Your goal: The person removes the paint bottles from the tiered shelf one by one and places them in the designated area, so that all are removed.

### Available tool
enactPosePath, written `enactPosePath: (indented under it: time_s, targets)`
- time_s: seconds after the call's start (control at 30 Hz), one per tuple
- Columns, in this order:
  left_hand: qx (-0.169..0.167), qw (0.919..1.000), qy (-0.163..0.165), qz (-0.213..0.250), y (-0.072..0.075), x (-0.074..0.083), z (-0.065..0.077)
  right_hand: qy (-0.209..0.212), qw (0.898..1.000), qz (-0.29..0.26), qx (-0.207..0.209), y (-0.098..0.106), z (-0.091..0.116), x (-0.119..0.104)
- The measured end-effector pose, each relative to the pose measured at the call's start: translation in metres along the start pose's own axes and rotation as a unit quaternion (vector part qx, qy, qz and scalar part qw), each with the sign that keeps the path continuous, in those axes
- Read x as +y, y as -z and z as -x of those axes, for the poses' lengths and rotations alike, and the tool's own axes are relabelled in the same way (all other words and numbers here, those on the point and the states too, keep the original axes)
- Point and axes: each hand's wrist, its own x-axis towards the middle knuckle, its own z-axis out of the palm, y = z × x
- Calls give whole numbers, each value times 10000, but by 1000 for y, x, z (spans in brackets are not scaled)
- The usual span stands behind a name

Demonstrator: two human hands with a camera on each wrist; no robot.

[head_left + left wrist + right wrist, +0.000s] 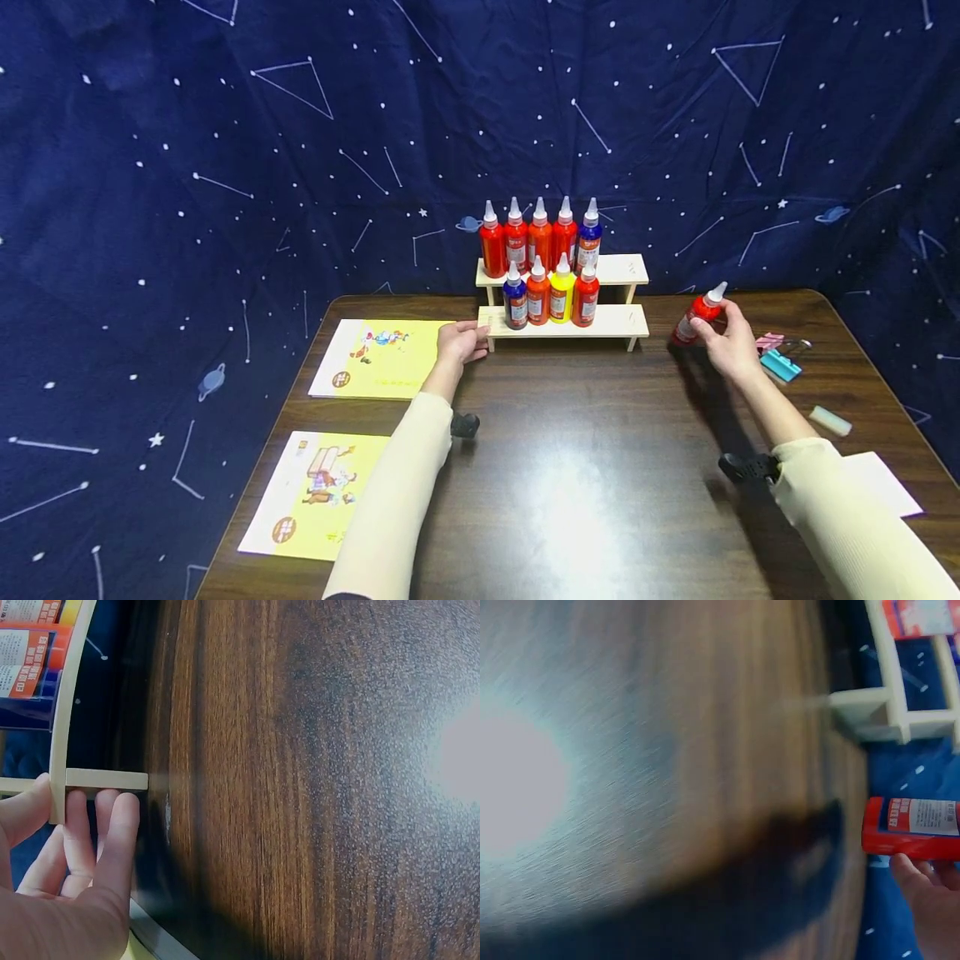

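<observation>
My right hand (733, 343) grips a red paint bottle (690, 323) with a white pointed cap, tilted, to the right of a two-step wooden rack (618, 320). In the right wrist view the bottle (911, 844) overlaps the blue cloth, its label showing beside the fingers. My left hand (459, 342) pinches the left end of the rack's lower board (61, 761), thumb on top and fingers beneath, by the leg (109, 779). On the lower step stand a dark blue bottle (515, 302), a yellow bottle (562, 296) and two red ones. Several red bottles and a blue bottle (589, 243) fill the upper step.
Two yellow-and-white booklets (405, 358) lie along the table's left side. At the right are a blue binder clip (781, 365), a pink clip (768, 342), a pale eraser-like block (830, 421) and white paper (885, 483). A starry blue cloth (480, 108) hangs behind the table.
</observation>
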Motion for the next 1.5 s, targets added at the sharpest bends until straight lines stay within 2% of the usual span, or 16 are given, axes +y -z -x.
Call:
enactPosePath:
  time_s: [0.13,0.27,0.63,0.73,0.8,0.87,0.97,1.03,1.07,1.13,1.23,1.3,1.4,1.5]
  targets:
    - [73,9999,123,7,-1,4,6,-137,9996,233,-33,2,6,15]
    - [-54,9999,105,93,-1,7,14,-120,9995,283,50,1,9,22]
    - [-71,9999,16,104,2,10,17,-235,9997,78,-90,-2,8,19]
    - [-49,9999,6,87,1,10,18,-207,9996,-138,134,-3,8,15]
    - [-25,10000,0,62,2,10,18,-69,9976,-427,536,-6,8,10]
    - [-21,10000,2,34,1,10,18,325,9904,-558,1225,-7,8,1]
    - [-33,10000,11,3,1,10,18,1313,9645,-579,2218,-8,4,-19]
    - [-37,10000,15,-7,1,11,18,1995,9442,-465,2577,-9,1,-34]
    - [-36,10000,-3,-16,0,11,19,2269,9375,-406,2606,-11,0,-41]
    - [-24,10000,-51,-36,0,12,19,2692,9323,-270,2402,-15,-2,-54]
    - [14,10000,-71,-50,0,13,19,2880,9414,23,1755,-29,-3,-68]
    - [14,10000,-61,-77,-1,12,19,2741,9533,274,1237,-40,-3,-73]
    - [8,10000,-23,-87,-1,11,18,2252,9722,471,439,-58,-6,-77]
    - [40,9999,-60,-119,-1,10,17,1753,9834,429,-179,-74,-12,-78]
